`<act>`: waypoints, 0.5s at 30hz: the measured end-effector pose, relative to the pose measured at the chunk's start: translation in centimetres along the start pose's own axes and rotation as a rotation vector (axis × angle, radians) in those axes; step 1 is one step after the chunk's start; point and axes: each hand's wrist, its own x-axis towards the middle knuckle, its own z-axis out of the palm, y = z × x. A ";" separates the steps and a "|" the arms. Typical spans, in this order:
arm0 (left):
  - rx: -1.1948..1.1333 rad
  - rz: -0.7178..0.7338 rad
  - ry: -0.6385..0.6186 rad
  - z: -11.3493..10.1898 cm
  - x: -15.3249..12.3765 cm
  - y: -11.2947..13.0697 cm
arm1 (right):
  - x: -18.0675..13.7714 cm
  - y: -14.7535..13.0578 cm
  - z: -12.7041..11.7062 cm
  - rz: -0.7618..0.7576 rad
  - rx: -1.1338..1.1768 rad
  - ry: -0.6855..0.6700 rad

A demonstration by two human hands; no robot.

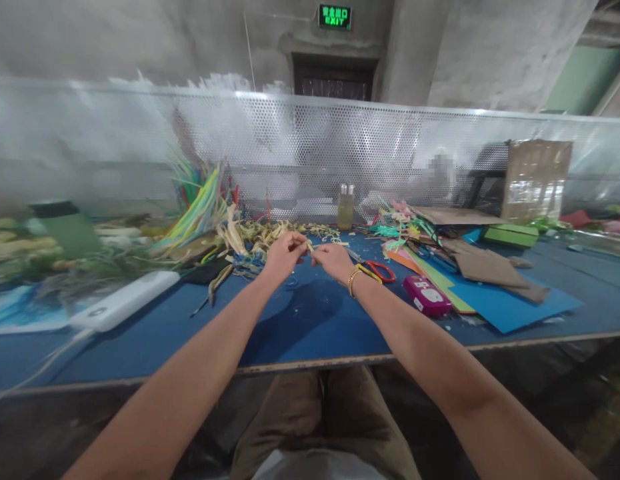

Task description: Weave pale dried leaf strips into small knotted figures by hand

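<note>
Both my hands meet over the middle of the blue tabletop (pixel 310 327). My left hand (pixel 287 252) pinches a small pale yellowish strip (pixel 310 245), which looks like dried husk or raffia. The strip's other end is between the fingertips of my right hand (pixel 333 259), with a gold bracelet at that wrist. The strip is small and partly hidden by my fingers. Just behind the hands lies a heap of pale dried strips (pixel 240 233). Red-handled scissors (pixel 383 271) rest beside my right wrist.
A white power strip (pixel 130 300) lies at left, before a green bottle (pixel 65 227). Colourful stems (pixel 200 207) stand behind. At right are a purple box (pixel 426 295), blue paper (pixel 510 308) and cardboard (pixel 490 263). A small bottle (pixel 345 208) stands by the perforated metal screen (pixel 310 147).
</note>
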 end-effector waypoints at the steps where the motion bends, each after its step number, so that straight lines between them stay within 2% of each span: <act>1: 0.017 -0.002 -0.005 0.0 0.0 -0.1 | 0.0 0.1 0.0 0.005 0.002 -0.001; 15: 0.106 -0.025 0.036 0.3 0.0 -0.6 | 0.0 -0.2 0.0 0.055 -0.025 -0.004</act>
